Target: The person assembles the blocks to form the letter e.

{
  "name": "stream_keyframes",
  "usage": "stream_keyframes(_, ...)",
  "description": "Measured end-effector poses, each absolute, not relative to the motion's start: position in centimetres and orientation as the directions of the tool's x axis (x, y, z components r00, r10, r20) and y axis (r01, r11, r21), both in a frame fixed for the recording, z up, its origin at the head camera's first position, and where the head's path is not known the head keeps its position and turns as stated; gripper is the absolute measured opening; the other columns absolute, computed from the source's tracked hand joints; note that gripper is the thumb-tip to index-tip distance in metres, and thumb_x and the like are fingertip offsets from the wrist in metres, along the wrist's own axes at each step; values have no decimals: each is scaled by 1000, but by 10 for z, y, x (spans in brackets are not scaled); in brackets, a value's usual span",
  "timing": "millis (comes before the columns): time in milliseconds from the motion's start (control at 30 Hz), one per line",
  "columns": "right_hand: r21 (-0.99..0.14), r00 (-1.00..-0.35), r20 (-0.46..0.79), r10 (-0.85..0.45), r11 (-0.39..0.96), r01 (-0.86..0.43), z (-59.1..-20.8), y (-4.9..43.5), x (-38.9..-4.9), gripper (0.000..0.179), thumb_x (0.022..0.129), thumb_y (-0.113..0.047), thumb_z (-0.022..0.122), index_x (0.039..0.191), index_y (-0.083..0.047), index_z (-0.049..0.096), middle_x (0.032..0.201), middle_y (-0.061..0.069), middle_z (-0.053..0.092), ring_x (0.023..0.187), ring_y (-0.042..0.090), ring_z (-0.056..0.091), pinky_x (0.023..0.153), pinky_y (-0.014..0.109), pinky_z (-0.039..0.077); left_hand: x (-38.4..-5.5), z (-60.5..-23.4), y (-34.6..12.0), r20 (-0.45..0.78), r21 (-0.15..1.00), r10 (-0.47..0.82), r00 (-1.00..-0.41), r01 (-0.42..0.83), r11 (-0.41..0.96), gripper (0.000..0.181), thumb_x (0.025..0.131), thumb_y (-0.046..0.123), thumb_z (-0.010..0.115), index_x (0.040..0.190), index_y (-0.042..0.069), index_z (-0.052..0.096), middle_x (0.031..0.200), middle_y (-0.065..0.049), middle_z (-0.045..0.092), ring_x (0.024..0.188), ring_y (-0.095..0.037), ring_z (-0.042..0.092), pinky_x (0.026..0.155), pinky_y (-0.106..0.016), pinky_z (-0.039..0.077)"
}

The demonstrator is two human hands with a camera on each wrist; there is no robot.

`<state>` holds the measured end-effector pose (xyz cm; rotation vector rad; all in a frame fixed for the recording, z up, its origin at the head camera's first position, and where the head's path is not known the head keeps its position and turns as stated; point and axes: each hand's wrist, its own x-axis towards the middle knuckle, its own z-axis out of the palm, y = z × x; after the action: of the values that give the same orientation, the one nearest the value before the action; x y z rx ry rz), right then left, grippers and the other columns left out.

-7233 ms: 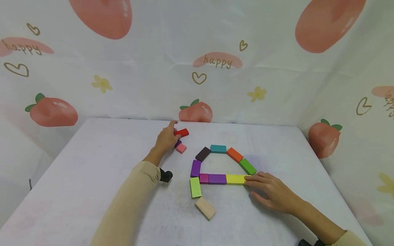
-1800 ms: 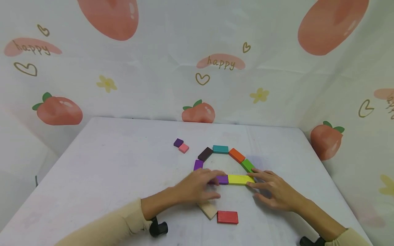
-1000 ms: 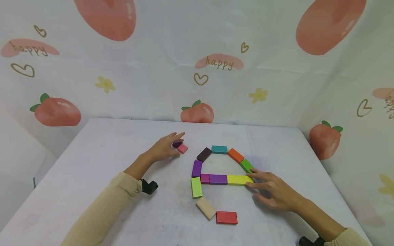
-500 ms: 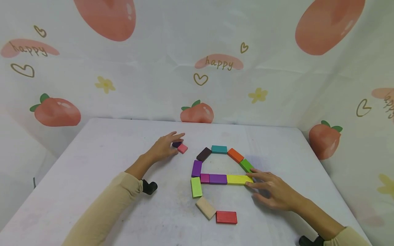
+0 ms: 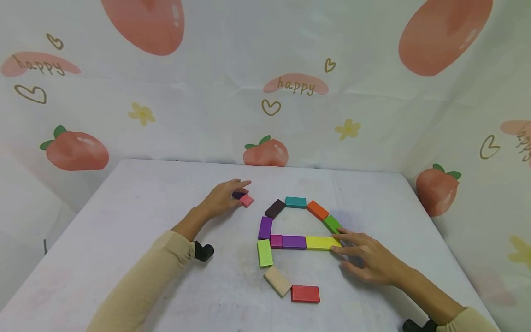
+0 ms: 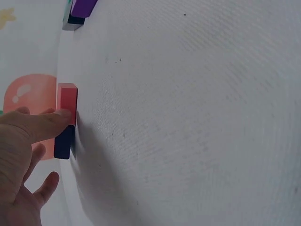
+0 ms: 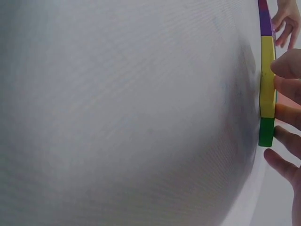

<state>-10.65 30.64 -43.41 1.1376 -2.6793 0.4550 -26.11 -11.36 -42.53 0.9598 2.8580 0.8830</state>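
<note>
At the table's back left, my left hand point(image 5: 222, 199) has its thumb against a small pink block point(image 6: 68, 101), fingers reaching over the far side. It appears to pinch it. A dark purple block point(image 6: 63, 143) adjoins the pink one, partly under the fingers. My right hand point(image 5: 367, 258) rests fingertips at the right end of a yellow block point(image 5: 320, 243), where a green block point(image 5: 332, 224) meets it. In the right wrist view the right fingers point(image 7: 287, 113) lie relaxed along the yellow and green blocks.
Several flat blocks form an arch: purple point(image 5: 265, 228), dark brown point(image 5: 275, 209), teal point(image 5: 296, 202) and orange point(image 5: 317, 210). Magenta point(image 5: 276, 241) and violet point(image 5: 294, 242) blocks continue the yellow row. Lime point(image 5: 265, 253), beige point(image 5: 277, 281) and red point(image 5: 305, 293) blocks curve below on the white table point(image 5: 166, 295).
The red block, earlier under my left hand at the back, now lies at the front beside the beige one. My left hand has returned to the pink and dark blocks; the right stays put.
</note>
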Motion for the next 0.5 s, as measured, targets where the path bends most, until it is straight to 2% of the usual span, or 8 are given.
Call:
stream_keyframes(267, -208, -683, 294, -669, 652, -729, -435, 307, -106, 43, 74, -16, 82, 117, -20, 76, 131, 5, 64, 123, 35, 58, 84, 53, 56, -261, -426, -110, 162, 501, 577, -801, 570, 651, 66, 84, -5, 73, 145, 3, 50, 120, -10, 71, 138, -39, 43, 112, -60, 30)
stream_keyframes(500, -211, -678, 303, -669, 647, -733, -434, 307, -107, 42, 74, -16, 82, 115, -19, 77, 131, 6, 64, 122, 36, 58, 84, 53, 56, -262, -427, -106, 182, 528, 565, -805, 565, 634, 64, 84, -3, 74, 143, 0, 50, 114, -12, 72, 121, -32, 60, 109, -51, 39)
